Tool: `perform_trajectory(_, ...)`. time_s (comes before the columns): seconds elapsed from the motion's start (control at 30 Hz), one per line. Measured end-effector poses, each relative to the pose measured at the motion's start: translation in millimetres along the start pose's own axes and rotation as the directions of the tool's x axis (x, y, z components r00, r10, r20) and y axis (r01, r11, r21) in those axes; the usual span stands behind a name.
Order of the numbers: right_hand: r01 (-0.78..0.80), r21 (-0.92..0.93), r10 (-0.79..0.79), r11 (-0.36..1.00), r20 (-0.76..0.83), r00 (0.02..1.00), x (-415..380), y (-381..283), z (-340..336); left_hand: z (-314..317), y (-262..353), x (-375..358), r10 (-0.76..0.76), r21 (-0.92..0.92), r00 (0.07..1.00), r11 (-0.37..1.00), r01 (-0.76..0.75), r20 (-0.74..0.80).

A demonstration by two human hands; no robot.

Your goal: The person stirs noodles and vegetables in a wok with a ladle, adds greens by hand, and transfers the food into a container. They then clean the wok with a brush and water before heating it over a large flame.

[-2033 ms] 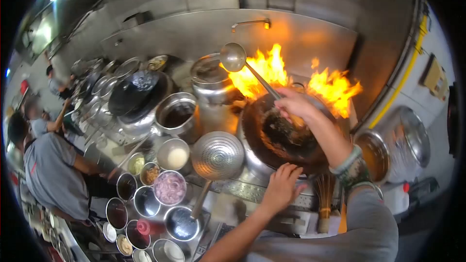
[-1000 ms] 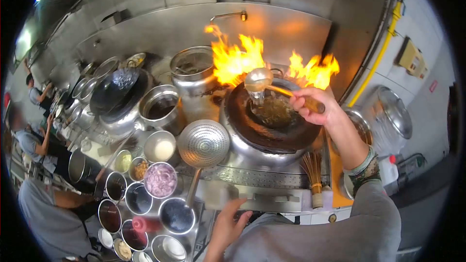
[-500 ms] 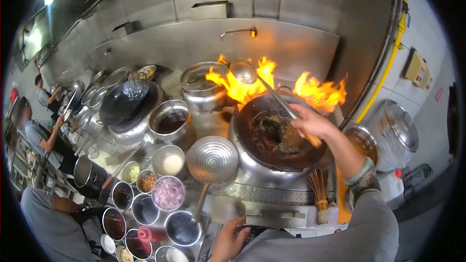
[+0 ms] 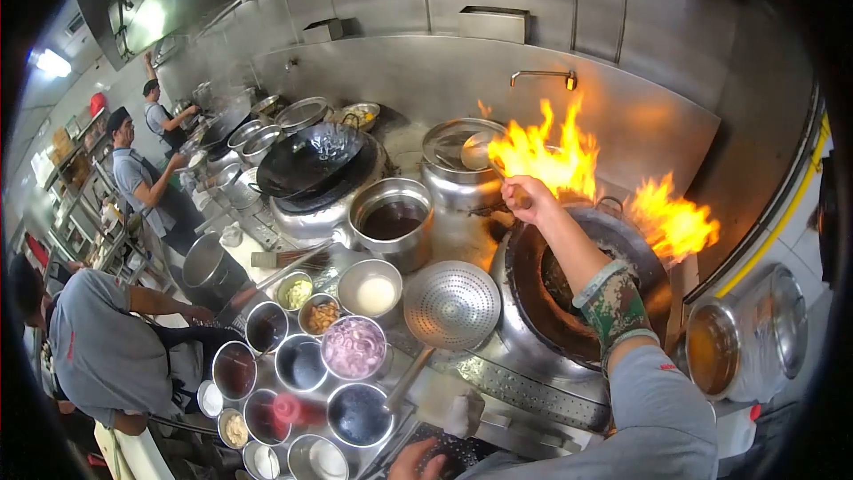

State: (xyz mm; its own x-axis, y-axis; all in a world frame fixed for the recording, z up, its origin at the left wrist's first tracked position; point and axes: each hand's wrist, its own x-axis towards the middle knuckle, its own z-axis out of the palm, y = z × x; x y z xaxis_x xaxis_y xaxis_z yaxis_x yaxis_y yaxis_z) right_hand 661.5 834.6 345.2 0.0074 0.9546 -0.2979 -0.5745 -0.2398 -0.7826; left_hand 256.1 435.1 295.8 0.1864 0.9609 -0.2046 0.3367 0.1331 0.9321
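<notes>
A large dark wok (image 4: 551,302) sits over the stove with tall flames (image 4: 555,156) behind it and at its right. My right hand (image 4: 530,199) is closed round the ladle's handle above the wok's far left edge, and my forearm crosses over the wok. The ladle's bowl (image 4: 480,151) hangs by the lidded metal pot (image 4: 462,180). Dark food (image 4: 558,283) shows partly behind my arm. At the bottom edge, my left hand (image 4: 416,462) is partly cut off, fingers apart and holding nothing visible, near a crumpled grey cloth (image 4: 464,414).
A perforated strainer (image 4: 452,304) lies left of the wok, near a pot of dark liquid (image 4: 391,219). Bowls of chopped onion (image 4: 354,348) and other ingredients cluster at lower left. Another wok (image 4: 311,160) stands behind. Several people (image 4: 111,338) are at the left. A faucet (image 4: 544,78) juts from the wall.
The view has turned left. My right hand has moved from over the wok's right side to its far left edge, taking the ladle along. More of my left hand is out of frame.
</notes>
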Motion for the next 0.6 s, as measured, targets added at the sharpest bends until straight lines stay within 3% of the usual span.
perform_trajectory(0.07, -0.092, 0.497, 0.008, 0.863, 0.169, 0.986, -7.9, -10.8, -2.6, -2.0, 0.8, -1.6, -0.016, 0.078, 1.000, 0.997, 0.015, 0.016)
perform_trajectory(0.1, -0.142, 0.605, -0.015, 0.784, 0.247, 0.969, -14.6, -15.4, -5.1, 1.6, -8.1, 0.4, -0.037, 0.013, 0.999, 0.999, 0.037, 0.006)
perform_trajectory(0.17, -0.178, 0.678, -0.045, 0.713, 0.298, 0.954, -48.0, -24.5, 1.1, 2.6, -1.8, 3.5, -0.050, -0.059, 0.999, 0.997, 0.050, 0.001)
perform_trajectory(0.23, -0.247, 0.751, -0.111, 0.613, 0.391, 0.914, -90.6, -29.0, 6.5, -2.6, 25.5, 12.0, 0.089, 0.138, 0.992, 0.985, -0.101, 0.085)
perform_trajectory(0.3, -0.357, 0.771, -0.179, 0.528, 0.512, 0.840, -131.6, -25.0, -0.4, -1.1, 33.0, 24.3, 0.120, 0.128, 0.973, 0.981, -0.146, 0.196)
perform_trajectory(0.33, -0.198, 0.797, -0.202, 0.570, 0.370, 0.907, -172.8, -24.5, 16.0, 4.5, 33.8, 32.2, 0.182, 0.071, 0.949, 0.976, -0.206, 0.257)
perform_trajectory(0.37, -0.352, 0.805, -0.237, 0.478, 0.504, 0.830, -190.2, -18.0, 5.4, 11.6, 37.0, 38.8, 0.238, 0.013, 0.928, 0.968, -0.252, 0.286)
perform_trajectory(0.4, -0.159, 0.797, -0.281, 0.583, 0.381, 0.881, -233.6, -15.1, 32.2, 16.5, 47.7, 45.0, 0.304, -0.135, 0.892, 0.952, -0.274, 0.335)
perform_trajectory(0.43, -0.274, 0.851, -0.292, 0.448, 0.429, 0.855, -237.3, -3.7, -1.5, 24.5, 58.8, 54.7, 0.374, -0.234, 0.852, 0.923, -0.305, 0.366)
perform_trajectory(0.47, -0.042, 0.855, -0.231, 0.516, 0.187, 0.955, -247.1, -4.9, -43.5, 42.9, 55.6, 70.1, 0.477, -0.268, 0.797, 0.876, -0.400, 0.371)
perform_trajectory(0.5, -0.072, 0.719, -0.285, 0.692, 0.363, 0.887, -258.1, -3.4, -71.9, 58.7, 60.2, 83.1, 0.547, -0.228, 0.757, 0.837, -0.497, 0.358)
perform_trajectory(0.53, 0.452, 0.409, -0.389, 0.793, -0.232, 0.892, -279.0, 1.3, -50.0, 74.5, 69.1, 90.1, 0.610, -0.312, 0.747, 0.787, -0.533, 0.264)
perform_trajectory(0.57, 0.102, 0.564, -0.238, 0.819, 0.173, 0.956, -295.7, 1.3, -79.6, 88.1, 81.0, 99.4, 0.594, -0.416, 0.754, 0.783, -0.462, 0.281)
perform_trajectory(0.6, 0.025, 0.580, -0.217, 0.814, 0.264, 0.940, -298.4, 11.3, -93.9, 101.8, 94.6, 110.1, 0.509, -0.486, 0.774, 0.820, -0.303, 0.376)
